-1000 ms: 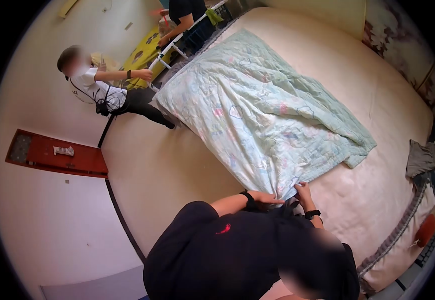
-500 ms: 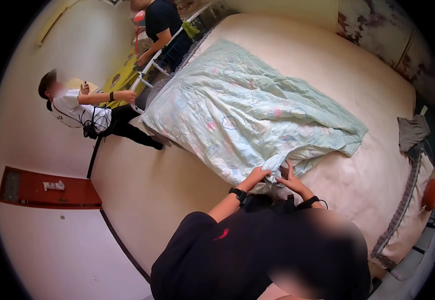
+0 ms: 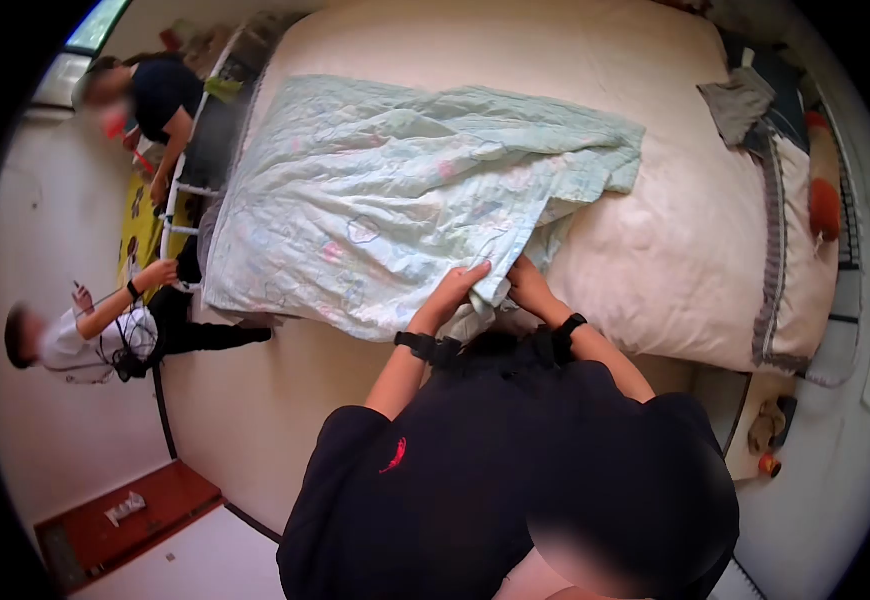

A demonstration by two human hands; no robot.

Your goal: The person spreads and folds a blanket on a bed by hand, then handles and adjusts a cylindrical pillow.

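Observation:
A pale green quilt (image 3: 395,190) with cloud and pink prints lies rumpled across the bed, its near edge bunched up in front of my body. My left hand (image 3: 457,288) grips that edge, thumb on top of the fabric. Close beside it, my right hand (image 3: 532,287) is closed at the same edge, with its fingertips partly hidden by the cloth. Beneath the quilt is a cream mattress cover (image 3: 675,240), bare toward the right.
A grey cloth (image 3: 740,105) and a grey-trimmed pillow (image 3: 795,240) lie at the right end, near a red-orange cushion (image 3: 824,210). A white bed rail (image 3: 177,205) stands at the left end. Two people, one in white (image 3: 105,340), one in dark clothing (image 3: 165,100), are beside it.
My view has turned, so the bed now lies more level across it. My hands still hold the quilt's near edge, the right one now further under the fold.

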